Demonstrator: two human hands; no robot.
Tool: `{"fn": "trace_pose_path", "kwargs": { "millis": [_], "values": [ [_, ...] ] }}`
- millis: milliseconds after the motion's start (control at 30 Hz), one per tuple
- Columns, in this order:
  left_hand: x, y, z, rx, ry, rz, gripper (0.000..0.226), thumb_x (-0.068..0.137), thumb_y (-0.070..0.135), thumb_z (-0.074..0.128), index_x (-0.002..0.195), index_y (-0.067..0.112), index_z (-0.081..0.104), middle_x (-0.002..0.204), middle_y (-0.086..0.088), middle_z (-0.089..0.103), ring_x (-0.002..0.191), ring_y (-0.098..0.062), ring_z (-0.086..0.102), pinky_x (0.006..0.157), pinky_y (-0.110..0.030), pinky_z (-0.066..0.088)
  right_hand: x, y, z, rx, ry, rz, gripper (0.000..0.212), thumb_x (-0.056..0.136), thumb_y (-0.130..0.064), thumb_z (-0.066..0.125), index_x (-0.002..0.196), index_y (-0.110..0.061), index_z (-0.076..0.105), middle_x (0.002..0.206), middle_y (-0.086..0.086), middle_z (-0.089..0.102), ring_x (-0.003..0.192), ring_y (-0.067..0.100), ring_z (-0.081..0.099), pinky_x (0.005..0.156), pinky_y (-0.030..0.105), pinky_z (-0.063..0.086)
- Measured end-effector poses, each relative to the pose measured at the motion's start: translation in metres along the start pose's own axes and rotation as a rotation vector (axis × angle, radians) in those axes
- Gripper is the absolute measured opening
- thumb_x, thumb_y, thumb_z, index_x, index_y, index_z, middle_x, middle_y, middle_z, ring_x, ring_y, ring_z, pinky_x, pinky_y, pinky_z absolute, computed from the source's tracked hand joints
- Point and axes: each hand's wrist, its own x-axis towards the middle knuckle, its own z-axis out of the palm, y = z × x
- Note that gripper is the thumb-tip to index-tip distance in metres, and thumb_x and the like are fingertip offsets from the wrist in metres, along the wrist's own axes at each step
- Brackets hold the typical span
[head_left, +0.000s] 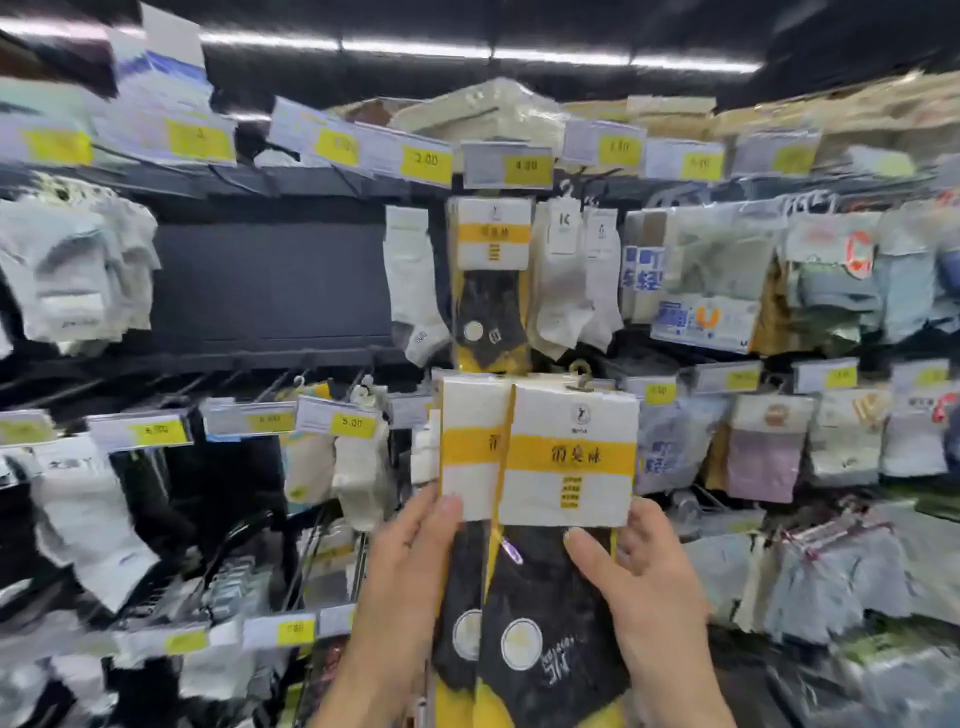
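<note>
1. The left hand (410, 556), near and left of centre, is bare.
2. Its thumbnail (451, 503) is short, rounded and plain.
3. The left forearm (358, 675) is bare down to the near edge of the view.
4. The right hand (644, 577), near and right of centre, is bare.
5. Its foremost nail (574, 534) is short and plain.
6. The right forearm (685, 691) is likewise bare to the near edge; finer marks are lost in blur.

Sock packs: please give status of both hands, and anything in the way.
Left hand grips the left sock pack. Right hand grips the right sock pack. Matching hanging pack directly above them.
</note>
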Motion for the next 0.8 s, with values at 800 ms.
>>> {"fn": "trace_pose_path", "kwargs": {
  "millis": [800],
  "values": [
    [0.083,-0.057,-0.034,0.063,0.208,0.197,0.030,0.081,0.052,0.065,0.107,0.039,0.072,0.108,0.010,0.076,0.098,-0.007,0.072,0.072,-0.013,0.055,0.115,0.052,0.044,-0.003,-0.428,0.047,0.042,0.063,-0.040,0.080,0.103,-0.041,0.069,0.109,-0.009,0.074,0.100,0.006,0.070,0.079,0.012,0.052]
  ]
}}
